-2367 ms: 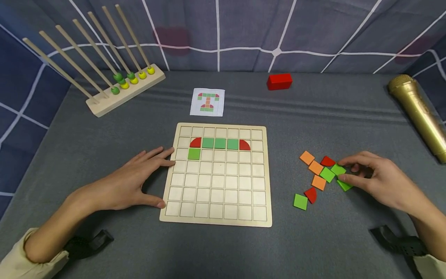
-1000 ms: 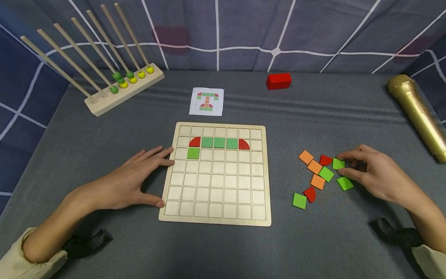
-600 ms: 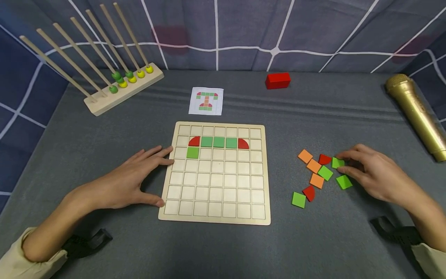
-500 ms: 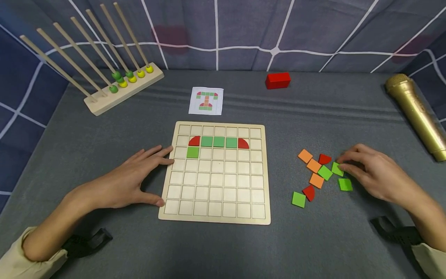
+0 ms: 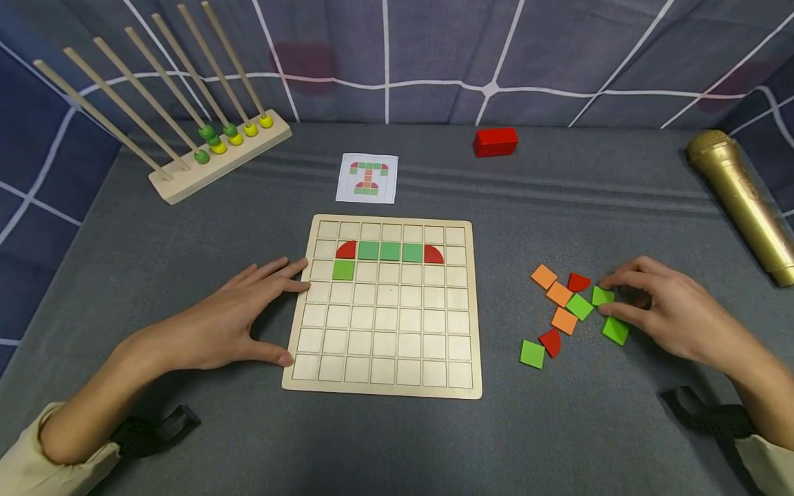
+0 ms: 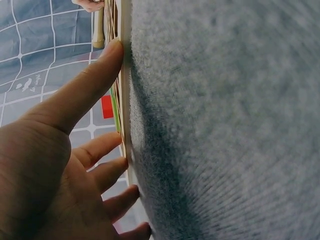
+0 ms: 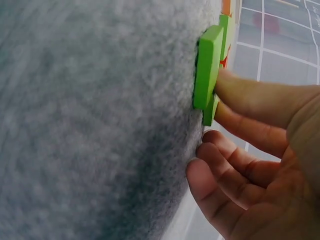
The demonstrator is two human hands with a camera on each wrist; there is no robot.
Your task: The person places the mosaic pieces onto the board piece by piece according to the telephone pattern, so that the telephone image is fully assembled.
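A pale wooden grid board (image 5: 384, 377) lies in the middle of the table in the head view. Its second row bears red quarter-circle tiles and green squares, and one lighter green square (image 5: 343, 269) sits below the left red tile. My left hand (image 5: 229, 320) is spread, thumb and fingertips against the board's left edge. On the right, my right hand (image 5: 670, 306) pinches a green square tile (image 5: 602, 296) between thumb and index finger, close to the cloth. Just below the thumb lies another green square (image 5: 615, 331), seen large in the right wrist view.
Orange squares (image 5: 564, 321), red quarter circles (image 5: 550, 342) and further green squares (image 5: 531, 354) lie loose right of the board. A pattern card (image 5: 367, 196) lies behind the board. Farther back are a bead-peg stand (image 5: 220, 160), a red block (image 5: 495, 142) and a gold microphone (image 5: 741, 207).
The green square at my right fingertips has turned and shifted slightly, and the one below it has turned too. My right thumb has moved a little. The left hand keeps its place.
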